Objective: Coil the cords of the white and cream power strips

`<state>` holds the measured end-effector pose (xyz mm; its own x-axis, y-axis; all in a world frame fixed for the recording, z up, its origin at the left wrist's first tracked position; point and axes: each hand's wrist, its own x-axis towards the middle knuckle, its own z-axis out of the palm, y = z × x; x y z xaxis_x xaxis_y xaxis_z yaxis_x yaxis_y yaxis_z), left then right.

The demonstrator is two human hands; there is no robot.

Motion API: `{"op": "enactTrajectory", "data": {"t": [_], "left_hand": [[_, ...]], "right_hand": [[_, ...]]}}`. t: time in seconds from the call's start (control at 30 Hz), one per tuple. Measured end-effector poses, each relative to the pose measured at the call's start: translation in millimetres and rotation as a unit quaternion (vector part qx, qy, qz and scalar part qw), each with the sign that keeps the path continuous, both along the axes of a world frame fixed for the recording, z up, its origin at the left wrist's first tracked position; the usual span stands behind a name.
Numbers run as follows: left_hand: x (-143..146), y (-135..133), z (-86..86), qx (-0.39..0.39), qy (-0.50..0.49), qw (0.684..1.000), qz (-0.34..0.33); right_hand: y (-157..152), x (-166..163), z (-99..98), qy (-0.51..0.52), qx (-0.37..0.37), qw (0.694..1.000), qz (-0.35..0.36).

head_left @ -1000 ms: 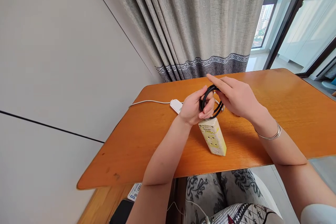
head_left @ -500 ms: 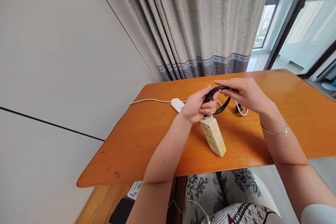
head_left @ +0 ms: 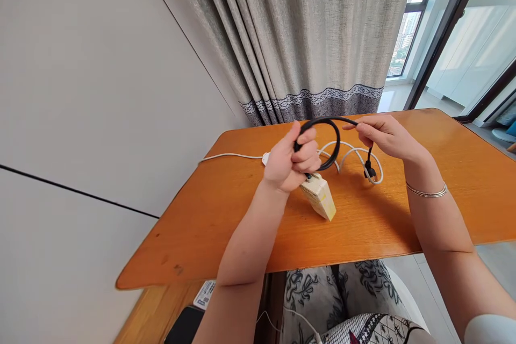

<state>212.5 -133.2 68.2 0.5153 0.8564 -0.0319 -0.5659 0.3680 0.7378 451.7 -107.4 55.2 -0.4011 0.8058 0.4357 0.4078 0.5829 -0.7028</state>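
My left hand (head_left: 292,158) is closed around a looped black power cord (head_left: 336,142). Below that hand hangs a yellowed white power strip (head_left: 320,199), tilted over the wooden table; whether its lower end touches the top I cannot tell. My right hand (head_left: 381,137) pinches the free stretch of the cord away to the right, and the black plug (head_left: 369,170) dangles under it, close to a white cable (head_left: 377,158) curling on the table. Part of a white box on that cable (head_left: 265,158) shows behind my left hand.
The orange wooden table (head_left: 209,226) has its near edge just above my lap. Grey curtains (head_left: 314,37) hang behind it, and a pale wall stands left. A dark phone-like object (head_left: 185,325) and a printed white item (head_left: 205,294) lie lower left, below the tabletop.
My hands have moved apart, the left one leftward and the right one slightly right. A length of cord now stretches between them, and the power strip has shifted left and up.
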Motion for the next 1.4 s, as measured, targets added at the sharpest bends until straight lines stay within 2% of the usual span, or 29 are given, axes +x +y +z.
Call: {"op": "enactTrajectory", "data": {"t": [0.1,0.2,0.3,0.4,0.47,0.57,0.73,0.83,0.93,1.03,1.1,1.17,1.23,1.4], "left_hand": [[-13,0,7.6,0.024,-0.034,0.995,0.089],[-19,0,10.4,0.045,-0.039,0.990,0.127],[-16,-3,10.3,0.043,-0.029,0.992,0.117],[-8,-5,8.2,0.025,-0.016,0.996,0.083],[-3,-4,5.5,0.011,-0.011,0.998,0.063],[5,-1,0.2,-0.003,-0.002,0.999,0.046],[11,4,-5.2,-0.019,0.015,0.999,0.034],[12,4,-4.6,-0.021,0.013,0.999,0.043],[11,4,-2.8,-0.017,0.003,0.999,0.051],[11,4,-1.3,-0.011,-0.009,0.999,0.052],[10,4,-0.8,-0.006,-0.017,0.998,0.055],[8,3,-0.7,-0.001,-0.028,0.998,0.063],[7,2,-0.9,0.007,-0.038,0.996,0.077],[7,2,-1.5,0.033,-0.049,0.991,0.123]], "right_hand": [[3,9,-0.6,-0.057,-0.035,0.997,0.032],[4,10,-0.9,-0.088,-0.071,0.993,0.042],[4,7,-0.4,-0.146,-0.079,0.986,-0.005],[6,4,-1.9,-0.230,-0.098,0.965,-0.081],[10,2,-5.3,-0.264,-0.105,0.953,-0.107],[17,-1,-11.5,-0.306,-0.061,0.937,-0.156],[23,-7,-14.2,-0.387,0.012,0.882,-0.269],[21,-4,-11.3,-0.387,0.022,0.870,-0.305],[18,4,-7.9,-0.314,0.045,0.887,-0.334],[16,6,-5.9,-0.181,0.071,0.921,-0.338],[14,3,-6.1,-0.143,0.076,0.928,-0.335],[11,-6,-7.9,-0.183,0.068,0.922,-0.333],[7,-17,-11.2,-0.268,0.046,0.909,-0.317],[-11,-42,-19.4,-0.435,0.019,0.870,-0.231]]}}
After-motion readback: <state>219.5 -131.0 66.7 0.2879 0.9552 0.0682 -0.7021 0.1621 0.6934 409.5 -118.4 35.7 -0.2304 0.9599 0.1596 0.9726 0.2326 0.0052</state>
